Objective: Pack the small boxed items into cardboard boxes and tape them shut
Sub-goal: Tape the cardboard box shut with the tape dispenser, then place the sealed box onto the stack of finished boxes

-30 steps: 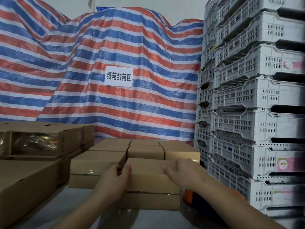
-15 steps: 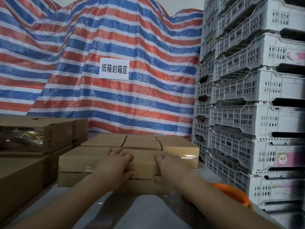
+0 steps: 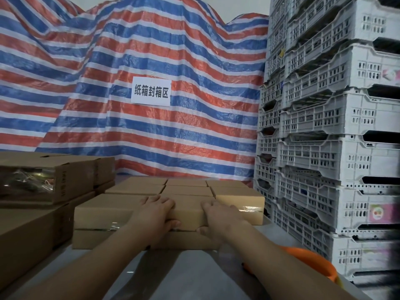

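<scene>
A small sealed cardboard box (image 3: 188, 210) sits in the front row of a block of like boxes, on top of a lower box (image 3: 186, 240). My left hand (image 3: 157, 211) lies over its left end, with the fingers flat on the top and the thumb against the front face. My right hand (image 3: 218, 215) lies the same way over its right end. Neighbouring boxes touch it on the left (image 3: 104, 213) and on the right (image 3: 240, 204), both with clear tape on their fronts.
Larger cartons (image 3: 28, 234) are stacked at the left, one with a clear window (image 3: 26, 185). Tall stacks of grey plastic crates (image 3: 335, 148) wall off the right. An orange object (image 3: 311, 263) lies under my right forearm on the grey table (image 3: 184, 276). A striped tarp with a white sign (image 3: 150, 91) hangs behind.
The box that both hands carried by its ends has gone forward and down into the front row. My fingers have shifted from its ends onto its top.
</scene>
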